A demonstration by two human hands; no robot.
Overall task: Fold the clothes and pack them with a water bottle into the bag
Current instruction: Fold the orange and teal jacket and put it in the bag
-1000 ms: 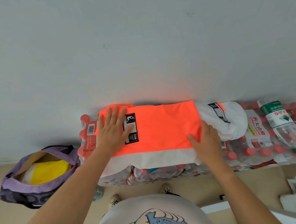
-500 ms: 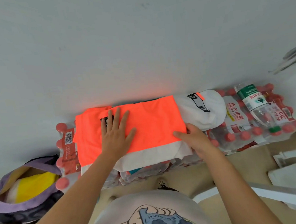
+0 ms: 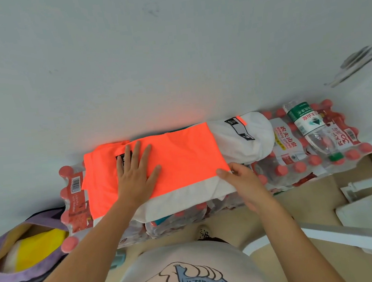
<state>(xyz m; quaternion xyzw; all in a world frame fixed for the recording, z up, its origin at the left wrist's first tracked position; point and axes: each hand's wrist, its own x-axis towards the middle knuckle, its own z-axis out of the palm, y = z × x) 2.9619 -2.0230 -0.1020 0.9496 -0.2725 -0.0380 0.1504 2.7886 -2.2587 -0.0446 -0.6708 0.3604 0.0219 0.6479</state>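
The left hand [image 3: 136,177] lies flat and wide on the shirt [image 3: 182,159]; the right hand [image 3: 241,178] pinches its right edge. Fold this edge over to the left while the flat hand holds the cloth, so the layers stay aligned.

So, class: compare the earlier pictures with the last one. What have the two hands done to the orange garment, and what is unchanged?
The right hand went from lying flat on the orange garment's right edge to pinching its near right corner. The left hand stays pressed flat on the garment. The white garment, the water bottle and the purple bag lie as before.
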